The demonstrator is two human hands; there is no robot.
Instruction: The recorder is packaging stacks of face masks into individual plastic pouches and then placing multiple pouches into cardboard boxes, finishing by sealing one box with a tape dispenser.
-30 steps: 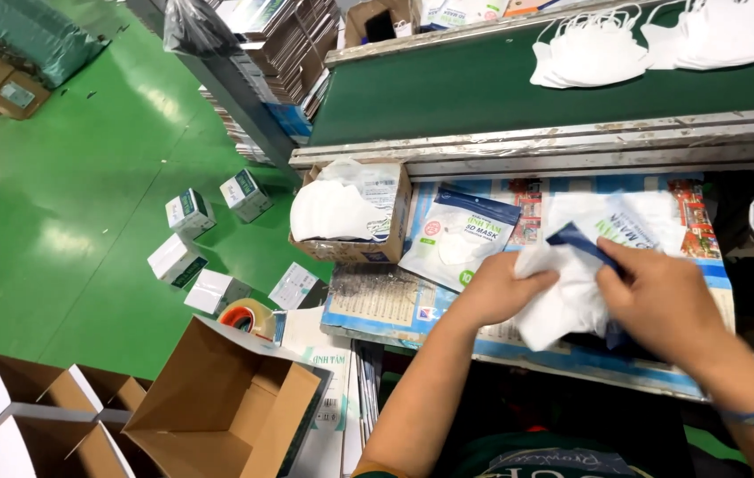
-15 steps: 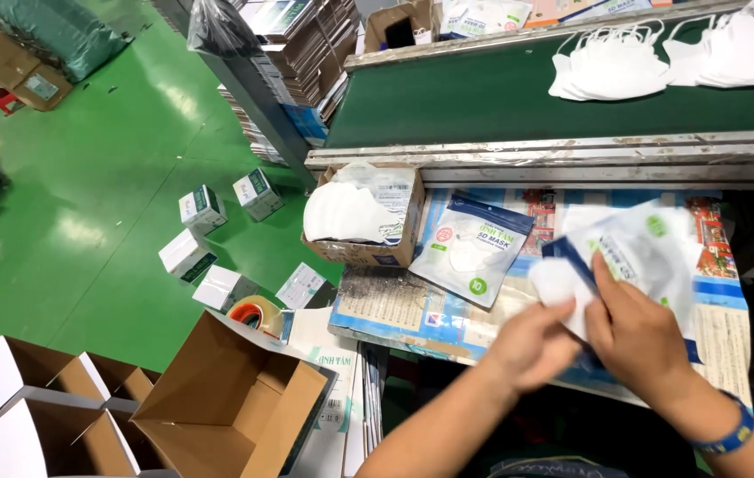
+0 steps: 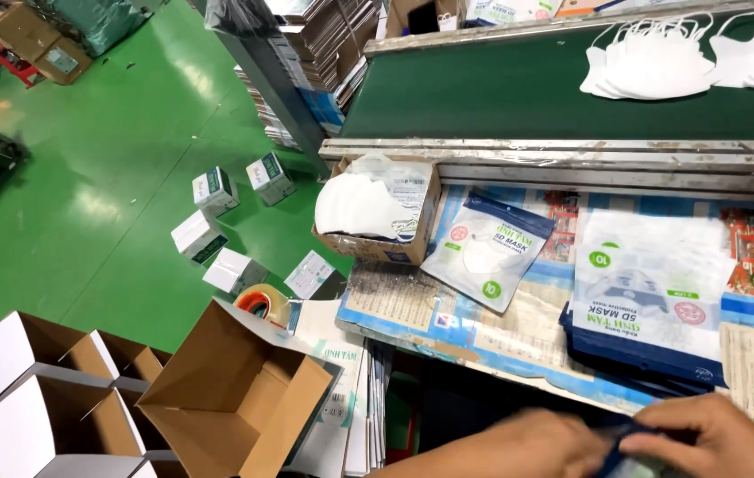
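Both hands were at the near edge of the paper-covered worktop (image 3: 448,319), at the bottom of the view. The left hand (image 3: 518,451) and the right hand (image 3: 718,438) met over a dark blue-edged plastic pouch (image 3: 629,447), largely hidden between them; the right fingers (image 3: 660,423) were curled down onto its top edge, and the left fingers appeared pinched on its left end, though blur made the exact grip hard to confirm. Just beyond the right hand, towards the worktop's right side, lay a stack of white and blue printed mask pouches (image 3: 651,301), flat and roughly squared. To its left, apart from it, a single filled mask pouch (image 3: 487,250) lay tilted. At the far left corner stood an open cardboard box of white masks (image 3: 377,211), touching the metal rail of the green conveyor belt (image 3: 483,97), which carried piles of white folded masks (image 3: 656,62). Below the worktop's left edge stood an open brown carton (image 3: 235,398), with a roll of tape (image 3: 262,305) beside it and small white boxes (image 3: 217,239) scattered on the green floor (image 3: 111,159).
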